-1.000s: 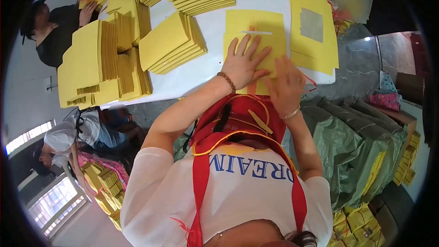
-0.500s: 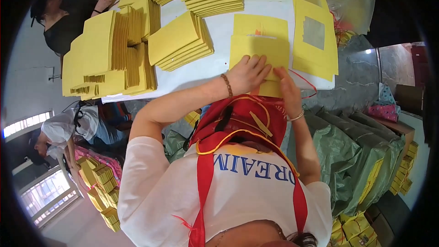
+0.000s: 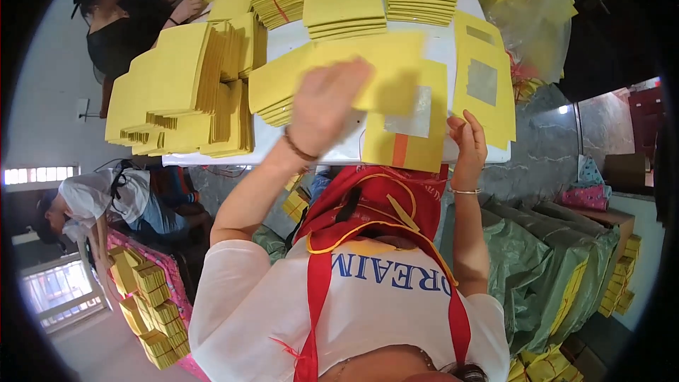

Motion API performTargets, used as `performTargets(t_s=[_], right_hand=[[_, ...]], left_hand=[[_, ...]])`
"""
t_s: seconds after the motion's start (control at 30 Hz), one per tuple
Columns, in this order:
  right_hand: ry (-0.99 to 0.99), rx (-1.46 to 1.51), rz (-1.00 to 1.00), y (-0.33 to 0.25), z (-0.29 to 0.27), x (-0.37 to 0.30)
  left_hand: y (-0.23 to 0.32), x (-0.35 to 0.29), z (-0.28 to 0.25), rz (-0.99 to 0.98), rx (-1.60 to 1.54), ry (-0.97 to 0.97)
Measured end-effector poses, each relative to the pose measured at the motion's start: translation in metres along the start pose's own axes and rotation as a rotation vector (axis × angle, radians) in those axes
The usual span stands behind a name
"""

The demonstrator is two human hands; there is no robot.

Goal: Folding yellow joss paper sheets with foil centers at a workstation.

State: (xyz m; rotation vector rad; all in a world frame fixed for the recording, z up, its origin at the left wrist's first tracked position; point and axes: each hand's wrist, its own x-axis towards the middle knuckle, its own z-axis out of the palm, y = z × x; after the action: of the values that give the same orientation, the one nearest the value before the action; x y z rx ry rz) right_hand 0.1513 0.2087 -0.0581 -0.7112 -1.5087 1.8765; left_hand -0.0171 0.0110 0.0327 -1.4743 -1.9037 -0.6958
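Observation:
In my left hand (image 3: 329,106), smeared by motion, is a folded yellow paper sheet (image 3: 389,53), lifted above the table and casting a shadow. Below it lies a flat yellow sheet (image 3: 380,145) with a silver square and an orange stripe, close to the table's near edge. My right hand (image 3: 467,145) is beside that sheet's right edge, fingers loosely curled and apart, holding nothing. Just left of my left hand is a small pile of folded yellow sheets (image 3: 272,92), partly covered by the hand and the lifted sheet.
Tall stacks of folded yellow paper (image 3: 170,71) crowd the table's left. More bundles (image 3: 343,7) line the far side. Flat yellow sheets with silver squares (image 3: 488,110) lie at right, near a clear plastic bag (image 3: 534,21). Two other people work at left; green-wrapped bales (image 3: 523,255) stand at right.
My left hand has moved left and away from my body with the folded sheet, uncovering the silver square below. My right hand has drawn slightly right. The view has shifted slightly.

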Motion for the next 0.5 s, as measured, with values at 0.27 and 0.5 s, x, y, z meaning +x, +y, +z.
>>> performTargets(t_s=[0.27, 0.5], right_hand=[[-0.353, -0.048, 0.034, 0.013, 0.046, -0.010], [-0.658, -0.077, 0.062, 0.039, 0.101, -0.028]], left_hand=[[-0.095, -0.106, -0.011, -0.385, 0.056, -0.464], [-0.096, -0.097, -0.005, -0.417, 0.180, -0.543]])
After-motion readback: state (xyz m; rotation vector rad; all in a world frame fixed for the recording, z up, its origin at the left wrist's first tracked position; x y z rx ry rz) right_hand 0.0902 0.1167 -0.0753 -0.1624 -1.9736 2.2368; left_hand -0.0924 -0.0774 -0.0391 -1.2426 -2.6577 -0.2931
